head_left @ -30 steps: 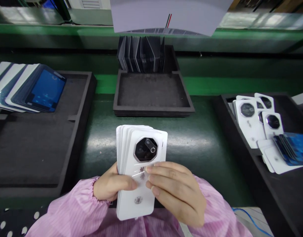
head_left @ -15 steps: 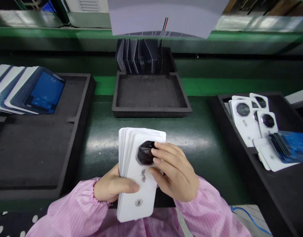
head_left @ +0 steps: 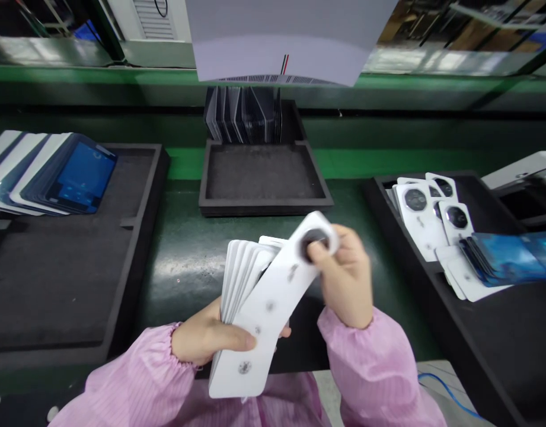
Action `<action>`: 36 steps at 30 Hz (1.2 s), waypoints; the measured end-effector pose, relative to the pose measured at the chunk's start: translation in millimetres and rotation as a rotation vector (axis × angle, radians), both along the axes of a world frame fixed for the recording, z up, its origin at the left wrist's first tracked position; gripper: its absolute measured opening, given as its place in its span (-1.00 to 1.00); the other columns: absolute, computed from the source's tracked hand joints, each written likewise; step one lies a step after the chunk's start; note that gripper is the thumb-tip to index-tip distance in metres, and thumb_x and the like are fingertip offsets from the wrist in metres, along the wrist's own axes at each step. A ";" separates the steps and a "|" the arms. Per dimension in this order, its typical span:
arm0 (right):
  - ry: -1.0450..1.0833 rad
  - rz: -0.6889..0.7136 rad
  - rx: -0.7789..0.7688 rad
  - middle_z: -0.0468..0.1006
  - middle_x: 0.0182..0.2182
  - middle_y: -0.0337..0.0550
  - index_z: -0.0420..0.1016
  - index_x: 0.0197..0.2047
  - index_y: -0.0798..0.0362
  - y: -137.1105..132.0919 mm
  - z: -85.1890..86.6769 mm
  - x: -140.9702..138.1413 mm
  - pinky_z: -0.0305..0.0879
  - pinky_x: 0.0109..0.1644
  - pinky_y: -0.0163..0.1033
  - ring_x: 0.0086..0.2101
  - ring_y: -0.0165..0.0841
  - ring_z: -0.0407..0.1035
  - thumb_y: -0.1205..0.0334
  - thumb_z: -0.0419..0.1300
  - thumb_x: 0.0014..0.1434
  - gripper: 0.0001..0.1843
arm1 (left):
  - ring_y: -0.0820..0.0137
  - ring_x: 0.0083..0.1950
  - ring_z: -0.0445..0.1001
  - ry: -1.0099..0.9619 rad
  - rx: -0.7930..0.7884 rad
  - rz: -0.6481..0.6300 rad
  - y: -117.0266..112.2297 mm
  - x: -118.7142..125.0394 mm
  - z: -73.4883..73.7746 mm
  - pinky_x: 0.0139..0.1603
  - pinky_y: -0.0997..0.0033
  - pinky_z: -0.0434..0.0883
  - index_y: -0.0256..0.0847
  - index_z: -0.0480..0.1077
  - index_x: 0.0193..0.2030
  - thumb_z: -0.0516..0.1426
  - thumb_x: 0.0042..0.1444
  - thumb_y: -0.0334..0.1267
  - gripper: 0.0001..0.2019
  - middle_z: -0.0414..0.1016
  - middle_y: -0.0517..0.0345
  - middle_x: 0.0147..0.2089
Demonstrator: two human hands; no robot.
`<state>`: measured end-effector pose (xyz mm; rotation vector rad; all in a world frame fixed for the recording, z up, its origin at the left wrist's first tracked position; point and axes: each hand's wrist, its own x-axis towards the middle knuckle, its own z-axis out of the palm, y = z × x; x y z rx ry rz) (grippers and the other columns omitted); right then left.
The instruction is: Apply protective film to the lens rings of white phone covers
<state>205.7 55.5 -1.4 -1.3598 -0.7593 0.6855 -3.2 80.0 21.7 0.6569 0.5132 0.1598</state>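
A fanned stack of white phone back panels (head_left: 237, 270) is in my left hand (head_left: 208, 338), with the thumb pressed on the front and the fingers mostly hidden behind. My right hand (head_left: 348, 279) pinches the top end of the front panel (head_left: 284, 279), thumb on its dark octagonal camera area and fingers behind. This panel's upper end leans right, away from the rest of the stack. Its lower part overlaps the stack near my left thumb. Motion blurs its upper end and printed marks.
A black foam tray (head_left: 266, 207) with upright dark panels (head_left: 243, 115) stands ahead. The left tray (head_left: 134, 255) holds white and blue panels (head_left: 59, 175). In the right tray (head_left: 455, 332) lie white panels (head_left: 417, 219) and blue-filmed ones (head_left: 504, 255). A white sheet (head_left: 277, 35) hangs above.
My right hand has gone from resting flat on the front panel to pinching its top end, swinging it up and right off the stack. The view has shifted slightly.
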 end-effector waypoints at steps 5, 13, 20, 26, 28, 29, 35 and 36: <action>0.067 -0.385 0.206 0.39 -0.51 -0.32 0.33 -0.36 0.07 11.5 -7.3 37.4 0.29 -0.33 -0.31 -0.48 -0.48 0.32 0.15 0.17 0.07 -0.84 | 0.07 -0.04 0.47 -0.102 -0.102 0.157 5.7 -10.6 3.1 -0.01 0.10 0.35 -0.32 0.38 0.05 0.12 -0.16 -0.45 -0.48 0.51 -0.15 -0.02; -0.553 0.242 -0.211 0.44 -0.39 -0.11 0.51 -0.37 0.03 16.4 -30.1 -8.8 0.28 -0.18 -0.01 -0.30 -0.19 0.32 0.19 0.29 -0.07 -0.85 | 0.06 -0.10 0.51 -0.153 -0.091 0.265 7.8 -17.6 -2.1 -0.07 0.09 0.38 -0.35 0.37 0.08 0.09 -0.13 -0.44 -0.48 0.51 -0.18 -0.03; -0.479 0.203 0.177 0.37 -0.20 -0.10 0.44 -0.23 -0.02 3.8 -14.3 -16.5 0.29 -0.05 -0.03 -0.15 -0.25 0.31 0.32 0.22 0.06 -0.84 | 0.06 -0.04 0.48 0.097 -0.038 0.161 0.4 -6.9 -6.3 -0.06 0.09 0.38 -0.28 0.39 0.01 0.11 -0.20 -0.49 -0.48 0.55 -0.08 -0.08; -0.228 0.398 0.099 0.36 -0.27 -0.18 0.45 -0.33 -0.02 0.9 -8.2 -17.4 0.29 -0.10 -0.13 -0.21 -0.33 0.31 0.32 0.31 -0.02 -0.84 | 0.17 -0.06 0.48 0.217 0.141 0.076 -2.5 -2.8 -5.3 -0.10 0.23 0.39 -0.18 0.41 -0.04 0.11 -0.17 -0.50 -0.54 0.56 0.08 -0.10; -0.178 0.434 0.078 0.35 -0.28 -0.19 0.44 -0.38 0.00 1.7 -7.1 -16.2 0.31 -0.13 -0.15 -0.24 -0.35 0.32 0.31 0.31 -0.02 -0.88 | 0.17 -0.07 0.48 0.265 0.247 0.046 -2.1 -2.0 -4.7 -0.09 0.21 0.38 -0.17 0.39 -0.02 0.11 -0.17 -0.50 -0.51 0.54 0.09 -0.09; -0.169 0.449 0.072 0.35 -0.28 -0.19 0.42 -0.41 0.01 1.6 -6.2 -16.0 0.32 -0.15 -0.15 -0.26 -0.35 0.32 0.30 0.30 -0.01 -0.89 | 0.17 -0.06 0.47 0.272 0.277 0.035 -1.9 -1.5 -4.4 -0.07 0.20 0.37 -0.16 0.38 0.01 0.11 -0.17 -0.51 -0.49 0.54 0.09 -0.08; -0.798 0.183 0.338 0.50 -0.32 -0.22 0.39 -0.43 0.00 -8.6 -4.2 -29.1 0.29 -0.05 -0.06 -0.14 -0.29 0.38 0.42 0.25 0.03 -0.86 | 0.24 -0.20 0.52 0.177 0.068 0.181 -4.5 -0.4 -5.6 -0.20 0.30 0.42 -0.20 0.46 -0.17 0.12 -0.21 -0.52 -0.61 0.59 0.12 -0.25; -0.904 0.197 0.426 0.54 -0.34 -0.25 0.40 -0.40 0.00 -11.3 -4.6 -32.0 0.28 -0.02 -0.06 -0.14 -0.31 0.40 0.45 0.24 0.04 -0.85 | 0.28 -0.30 0.52 0.167 0.032 0.218 -5.0 -0.8 -6.8 -0.28 0.34 0.43 -0.21 0.48 -0.22 0.12 -0.23 -0.52 -0.64 0.59 0.12 -0.33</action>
